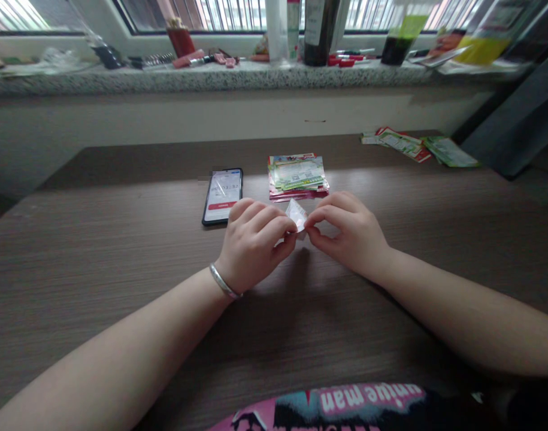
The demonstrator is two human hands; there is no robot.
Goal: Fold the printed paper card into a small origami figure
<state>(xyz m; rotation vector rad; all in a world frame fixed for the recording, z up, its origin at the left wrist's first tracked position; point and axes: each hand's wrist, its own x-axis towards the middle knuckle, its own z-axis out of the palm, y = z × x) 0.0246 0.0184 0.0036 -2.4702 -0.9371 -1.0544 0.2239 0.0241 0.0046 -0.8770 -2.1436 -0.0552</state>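
A small folded piece of white paper with a pointed top is held up between my two hands, above the table. My left hand, a silver bangle on its wrist, pinches the paper's left side between thumb and fingers. From the other side, my right hand grips the right edge with thumb and index finger. Part of the paper is hidden behind my fingertips. Just beyond it lies a stack of colourful printed packets. A phone showing a timer rests flat behind my left hand.
More printed packets lie at the table's far right. Behind the brown wooden table, a speckled stone windowsill carries bottles, pens and small clutter. A dark bottle stands near its middle.
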